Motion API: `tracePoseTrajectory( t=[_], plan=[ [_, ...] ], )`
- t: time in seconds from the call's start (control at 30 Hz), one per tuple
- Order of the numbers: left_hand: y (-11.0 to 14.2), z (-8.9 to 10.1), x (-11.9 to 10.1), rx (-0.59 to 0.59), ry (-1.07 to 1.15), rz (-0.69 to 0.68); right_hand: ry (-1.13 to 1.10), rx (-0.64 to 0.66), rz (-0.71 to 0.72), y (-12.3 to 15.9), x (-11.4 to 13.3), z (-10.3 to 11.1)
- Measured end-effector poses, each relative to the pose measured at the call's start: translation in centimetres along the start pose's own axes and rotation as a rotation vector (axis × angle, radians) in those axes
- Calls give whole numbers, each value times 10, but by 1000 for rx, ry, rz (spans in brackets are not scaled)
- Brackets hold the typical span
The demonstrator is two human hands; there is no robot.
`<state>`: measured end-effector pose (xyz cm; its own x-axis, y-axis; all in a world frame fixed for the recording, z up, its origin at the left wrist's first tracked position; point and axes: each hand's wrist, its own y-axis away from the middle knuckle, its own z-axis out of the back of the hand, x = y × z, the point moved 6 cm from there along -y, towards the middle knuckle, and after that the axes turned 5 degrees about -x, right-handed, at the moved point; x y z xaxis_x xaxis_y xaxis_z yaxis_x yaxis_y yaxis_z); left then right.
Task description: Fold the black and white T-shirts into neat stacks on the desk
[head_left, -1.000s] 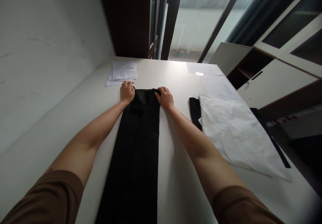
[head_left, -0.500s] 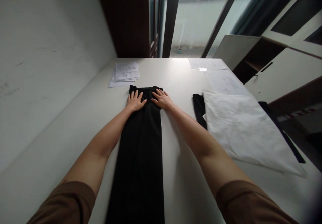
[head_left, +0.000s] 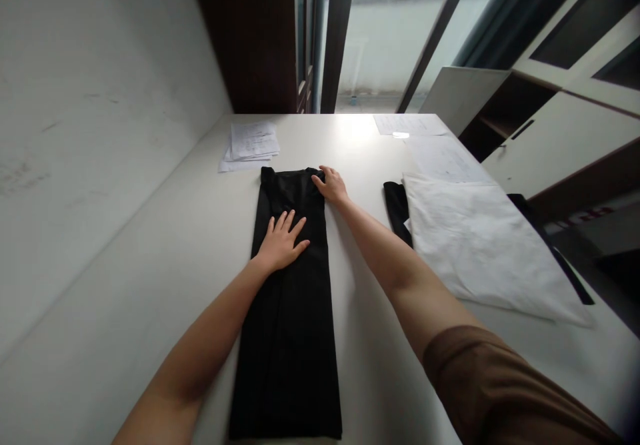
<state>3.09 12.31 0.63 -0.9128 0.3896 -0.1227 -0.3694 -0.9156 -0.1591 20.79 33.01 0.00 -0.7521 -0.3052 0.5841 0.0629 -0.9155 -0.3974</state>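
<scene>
A pair of black trousers (head_left: 300, 352), folded into a long narrow strip, lies lengthwise on the white table in front of me. My left hand (head_left: 283, 242) rests flat on its upper middle, fingers spread and the palm against the cloth. At the far right corner of the trousers is my right hand (head_left: 333, 184), its thumb on the fabric and its fingers apart along the edge. The far end has a slightly raised, uneven rim. The near end lies straight across, close to the bottom of the view.
A folded white cloth (head_left: 480, 252) lies at the right, with black fabric (head_left: 397, 208) showing from under it. Loose papers (head_left: 253, 142) sit at the far left and a paper sheet (head_left: 445, 158) at the far right. A wall (head_left: 100, 132) borders the table's left side.
My left hand has slid back toward me along the trousers. My right hand has shifted slightly outward to the far right corner. The trousers' near end has come into view.
</scene>
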Motion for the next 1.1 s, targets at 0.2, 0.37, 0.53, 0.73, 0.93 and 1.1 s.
tracePoseTrajectory(
  t=[0.2,0.37,0.53,0.73,0.93,1.1],
  plan=[
    [-10,-2,8,25,25,-2,-49,-161,17,37,20,25],
    [-10,2,14,24,74,-26,-37,22,392,133,72,50],
    [15,28,32,-34,147,-25,-77,414,745,232,106,82],
    [108,64,35,-44,158,-177,-146,584,855,293,121,124],
    [220,77,24,25,238,-320,-148,594,1026,335,147,131],
    [260,85,7,136,245,-336,-153,560,1079,341,160,123]
  ],
)
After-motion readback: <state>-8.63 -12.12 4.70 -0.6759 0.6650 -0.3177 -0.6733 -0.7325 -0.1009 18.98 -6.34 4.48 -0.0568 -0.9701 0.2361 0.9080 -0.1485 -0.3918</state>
